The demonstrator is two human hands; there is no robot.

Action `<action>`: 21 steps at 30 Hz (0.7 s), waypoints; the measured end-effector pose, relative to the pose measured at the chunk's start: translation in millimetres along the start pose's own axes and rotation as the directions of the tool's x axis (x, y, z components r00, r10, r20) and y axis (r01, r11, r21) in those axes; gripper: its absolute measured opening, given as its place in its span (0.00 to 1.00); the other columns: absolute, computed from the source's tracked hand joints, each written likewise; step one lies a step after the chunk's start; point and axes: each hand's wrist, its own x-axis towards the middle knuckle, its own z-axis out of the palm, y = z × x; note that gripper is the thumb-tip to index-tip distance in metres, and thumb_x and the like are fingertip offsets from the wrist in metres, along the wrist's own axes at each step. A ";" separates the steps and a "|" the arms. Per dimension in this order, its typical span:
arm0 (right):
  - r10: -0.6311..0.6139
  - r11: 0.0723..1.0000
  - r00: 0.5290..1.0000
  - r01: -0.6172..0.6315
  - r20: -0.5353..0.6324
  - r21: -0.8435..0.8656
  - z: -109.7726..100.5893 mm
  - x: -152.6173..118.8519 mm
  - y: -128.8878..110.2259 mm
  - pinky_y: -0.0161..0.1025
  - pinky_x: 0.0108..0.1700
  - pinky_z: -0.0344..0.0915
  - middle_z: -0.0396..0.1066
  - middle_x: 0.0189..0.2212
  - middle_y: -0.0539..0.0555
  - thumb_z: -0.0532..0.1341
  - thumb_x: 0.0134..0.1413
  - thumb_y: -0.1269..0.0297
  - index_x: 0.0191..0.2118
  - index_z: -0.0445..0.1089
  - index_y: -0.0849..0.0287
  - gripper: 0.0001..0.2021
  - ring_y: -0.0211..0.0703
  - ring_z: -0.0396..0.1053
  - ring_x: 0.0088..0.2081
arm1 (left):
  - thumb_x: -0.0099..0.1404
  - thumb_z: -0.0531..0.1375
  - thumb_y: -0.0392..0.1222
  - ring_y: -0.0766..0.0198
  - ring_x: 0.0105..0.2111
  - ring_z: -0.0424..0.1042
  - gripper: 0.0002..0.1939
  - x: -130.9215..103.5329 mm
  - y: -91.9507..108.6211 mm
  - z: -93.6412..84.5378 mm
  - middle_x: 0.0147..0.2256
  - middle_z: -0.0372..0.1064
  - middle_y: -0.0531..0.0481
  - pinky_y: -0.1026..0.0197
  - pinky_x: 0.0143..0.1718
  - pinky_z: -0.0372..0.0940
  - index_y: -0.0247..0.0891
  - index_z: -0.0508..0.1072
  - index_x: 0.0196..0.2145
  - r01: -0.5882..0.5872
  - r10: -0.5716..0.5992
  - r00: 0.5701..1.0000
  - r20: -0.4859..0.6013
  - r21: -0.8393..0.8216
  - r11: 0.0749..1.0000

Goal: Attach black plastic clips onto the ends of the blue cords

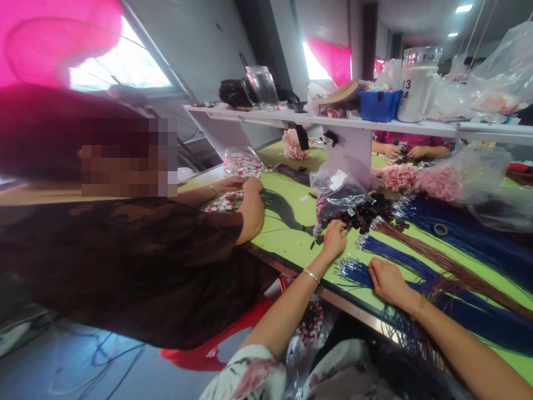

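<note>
My left hand (335, 239) is closed at the near edge of a heap of small black connectors (360, 215). Its fingertips are tucked among them, and what they pinch is hidden. To its right, my right hand (388, 282) rests curled over a bundle of dark blue wires (356, 273) with metal-tipped ends. Those fingers are closed too, but the hand covers whatever lies in them. Just beyond, another bundle of blue wires (395, 255) and a bundle of brown wires (416, 244) lie alongside. A clear plastic bag (337, 191) stands behind the black connectors.
At my left, a co-worker (125, 261) reaches over the green tabletop (287, 244), near grey wires (283, 208) and red-and-white parts (227, 201). A shelf (270, 115) carries a blue bin (378, 105) and a glass mug (262, 88). A roll of tape (440, 224) lies on blue wires.
</note>
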 end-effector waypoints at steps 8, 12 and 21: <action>0.071 0.822 0.979 0.052 -0.192 0.566 -14.1 12.2 4.3 0.33 0.28 0.54 0.62 0.21 0.47 0.52 0.57 0.61 0.29 0.61 0.58 0.08 0.36 0.58 0.23 | 0.55 0.63 0.40 0.65 0.28 0.70 0.13 -30.6 9.5 -30.8 0.27 0.69 0.50 0.67 0.25 0.60 0.36 0.68 0.38 0.385 -0.317 0.922 0.223 -0.623 0.680; 0.077 0.696 0.969 0.115 -0.233 0.708 -29.7 23.3 -5.2 0.32 0.28 0.56 0.62 0.22 0.47 0.55 0.54 0.59 0.30 0.64 0.59 0.09 0.35 0.58 0.24 | 0.53 0.65 0.38 0.64 0.32 0.72 0.17 -59.7 24.9 -30.6 0.31 0.69 0.49 0.67 0.28 0.63 0.36 0.70 0.42 0.481 -0.305 0.875 0.377 -0.757 0.442; 0.170 0.708 0.965 0.021 -0.199 0.706 -21.4 16.7 -1.7 0.31 0.22 0.49 0.55 0.16 0.44 0.58 0.47 0.61 0.24 0.66 0.60 0.08 0.31 0.49 0.19 | 0.53 0.66 0.34 0.70 0.32 0.69 0.16 -89.1 31.0 4.7 0.32 0.69 0.50 0.68 0.36 0.65 0.35 0.73 0.41 0.533 -0.237 0.842 0.485 -0.817 0.220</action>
